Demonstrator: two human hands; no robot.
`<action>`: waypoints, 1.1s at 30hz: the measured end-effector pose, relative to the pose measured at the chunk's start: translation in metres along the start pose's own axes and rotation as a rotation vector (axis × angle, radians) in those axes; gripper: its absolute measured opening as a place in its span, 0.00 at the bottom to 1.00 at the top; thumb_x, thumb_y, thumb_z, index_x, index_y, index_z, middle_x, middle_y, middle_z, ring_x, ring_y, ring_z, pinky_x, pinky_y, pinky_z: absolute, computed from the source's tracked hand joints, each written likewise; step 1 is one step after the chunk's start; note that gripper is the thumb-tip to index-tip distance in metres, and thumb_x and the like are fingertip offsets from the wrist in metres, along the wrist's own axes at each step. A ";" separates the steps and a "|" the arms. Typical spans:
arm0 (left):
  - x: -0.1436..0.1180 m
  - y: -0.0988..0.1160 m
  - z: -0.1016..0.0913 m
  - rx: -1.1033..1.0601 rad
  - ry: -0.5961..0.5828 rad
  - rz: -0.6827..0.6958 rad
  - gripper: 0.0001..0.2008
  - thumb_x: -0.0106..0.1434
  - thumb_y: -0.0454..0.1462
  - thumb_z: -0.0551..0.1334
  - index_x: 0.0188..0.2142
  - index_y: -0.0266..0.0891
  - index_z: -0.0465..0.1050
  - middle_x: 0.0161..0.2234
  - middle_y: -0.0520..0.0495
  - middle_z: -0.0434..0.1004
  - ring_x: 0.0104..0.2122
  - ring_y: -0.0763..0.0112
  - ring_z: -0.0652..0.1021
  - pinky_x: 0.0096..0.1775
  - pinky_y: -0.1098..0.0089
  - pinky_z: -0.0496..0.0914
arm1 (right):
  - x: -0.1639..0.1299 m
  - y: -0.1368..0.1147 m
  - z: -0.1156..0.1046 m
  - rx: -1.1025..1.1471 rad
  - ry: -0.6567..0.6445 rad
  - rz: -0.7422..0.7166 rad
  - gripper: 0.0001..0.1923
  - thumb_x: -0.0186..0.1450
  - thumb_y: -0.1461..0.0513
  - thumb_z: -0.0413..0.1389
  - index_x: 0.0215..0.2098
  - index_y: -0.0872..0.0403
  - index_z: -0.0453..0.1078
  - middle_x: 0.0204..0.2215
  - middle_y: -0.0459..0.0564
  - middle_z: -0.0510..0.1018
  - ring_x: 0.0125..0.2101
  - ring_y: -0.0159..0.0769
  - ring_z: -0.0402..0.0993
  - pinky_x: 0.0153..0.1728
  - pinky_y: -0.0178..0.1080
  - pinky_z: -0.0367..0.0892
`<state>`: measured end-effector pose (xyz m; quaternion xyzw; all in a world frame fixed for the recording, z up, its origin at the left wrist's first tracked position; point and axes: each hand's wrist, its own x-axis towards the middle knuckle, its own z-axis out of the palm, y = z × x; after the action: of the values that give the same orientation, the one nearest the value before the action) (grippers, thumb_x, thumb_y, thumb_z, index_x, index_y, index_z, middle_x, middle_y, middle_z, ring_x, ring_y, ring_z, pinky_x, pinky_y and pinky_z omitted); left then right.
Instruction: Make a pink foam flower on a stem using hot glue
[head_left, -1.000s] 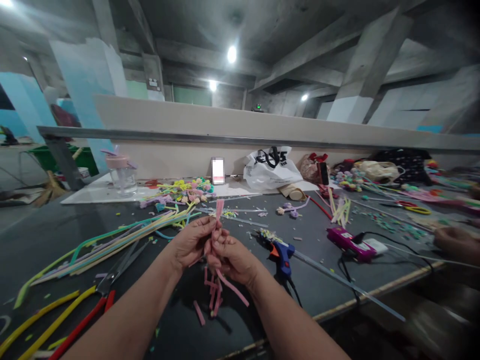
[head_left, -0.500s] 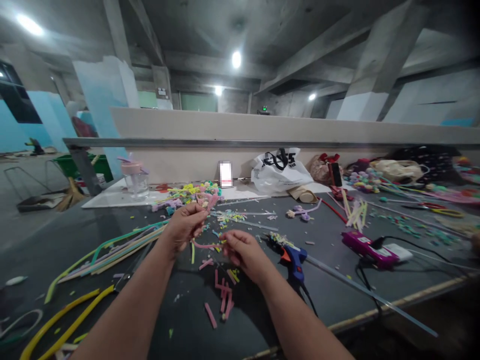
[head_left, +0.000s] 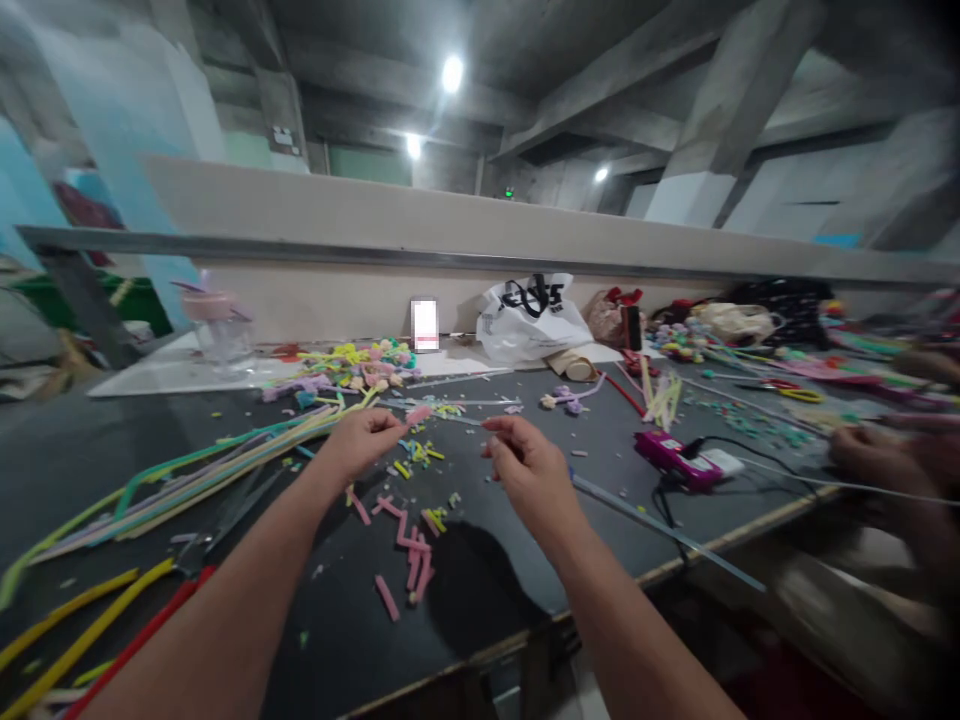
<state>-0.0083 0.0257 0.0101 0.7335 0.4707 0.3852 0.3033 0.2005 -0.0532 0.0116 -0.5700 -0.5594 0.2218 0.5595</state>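
In the head view, my left grip (head_left: 367, 440) pinches a pink tuft (head_left: 418, 414), which pokes out past the fingertips over the bench (head_left: 330, 640)! Across from it, apart, my right grip (head_left: 532, 465) curls in, thumb near forefinger; whether it holds anything, I can't tell. Pink scraps (head_left: 415, 560) lie nearer me, between my forearms, and coloured stems (head_left: 225, 470) stretch off left, beside the scissors (head_left: 240, 515)!

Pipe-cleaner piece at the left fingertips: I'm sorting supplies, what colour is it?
Pink; the pipe-cleaner piece shows best in the head view.
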 end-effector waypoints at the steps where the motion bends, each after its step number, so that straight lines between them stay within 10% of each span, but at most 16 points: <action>1: 0.000 -0.002 0.002 -0.009 -0.003 -0.005 0.12 0.50 0.44 0.60 0.21 0.37 0.72 0.16 0.56 0.63 0.20 0.75 0.62 0.23 0.75 0.54 | -0.002 0.001 -0.017 -0.197 0.045 -0.023 0.10 0.56 0.60 0.51 0.35 0.52 0.69 0.22 0.45 0.74 0.22 0.33 0.67 0.25 0.35 0.58; 4: 0.000 -0.006 0.007 -0.045 -0.038 -0.002 0.12 0.49 0.44 0.61 0.19 0.38 0.71 0.15 0.56 0.62 0.19 0.75 0.62 0.22 0.76 0.53 | -0.009 0.009 -0.057 -0.730 0.096 0.123 0.11 0.60 0.58 0.48 0.28 0.53 0.69 0.24 0.51 0.75 0.29 0.39 0.70 0.29 0.37 0.56; 8: -0.001 -0.009 0.010 -0.057 -0.061 0.021 0.12 0.49 0.45 0.61 0.19 0.38 0.70 0.15 0.56 0.61 0.18 0.76 0.61 0.21 0.76 0.52 | -0.015 0.030 -0.069 -0.778 0.060 0.276 0.15 0.55 0.51 0.54 0.20 0.53 0.67 0.22 0.56 0.76 0.30 0.46 0.72 0.29 0.39 0.56; 15: 0.000 -0.009 0.009 -0.030 -0.054 0.038 0.13 0.51 0.44 0.60 0.19 0.38 0.69 0.16 0.56 0.61 0.18 0.76 0.61 0.22 0.76 0.53 | -0.004 0.047 -0.064 -0.387 -0.043 0.468 0.12 0.47 0.59 0.59 0.13 0.53 0.63 0.15 0.51 0.72 0.25 0.44 0.72 0.25 0.40 0.62; 26: -0.004 -0.004 0.012 -0.022 -0.109 0.086 0.13 0.52 0.45 0.59 0.21 0.37 0.71 0.17 0.56 0.62 0.20 0.75 0.62 0.22 0.76 0.54 | -0.036 0.029 -0.053 0.824 -0.316 0.517 0.09 0.57 0.62 0.57 0.36 0.56 0.71 0.23 0.47 0.70 0.20 0.26 0.62 0.19 0.29 0.60; 33: -0.006 0.004 0.013 0.036 -0.180 0.088 0.13 0.53 0.44 0.57 0.22 0.36 0.71 0.17 0.56 0.61 0.20 0.75 0.62 0.22 0.76 0.54 | -0.054 0.009 -0.024 0.556 -0.250 0.241 0.14 0.58 0.57 0.57 0.39 0.56 0.66 0.19 0.42 0.66 0.20 0.28 0.59 0.22 0.32 0.56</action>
<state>0.0029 0.0179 0.0045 0.7906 0.4157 0.3220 0.3138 0.2099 -0.1085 -0.0100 -0.4258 -0.4703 0.4990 0.5903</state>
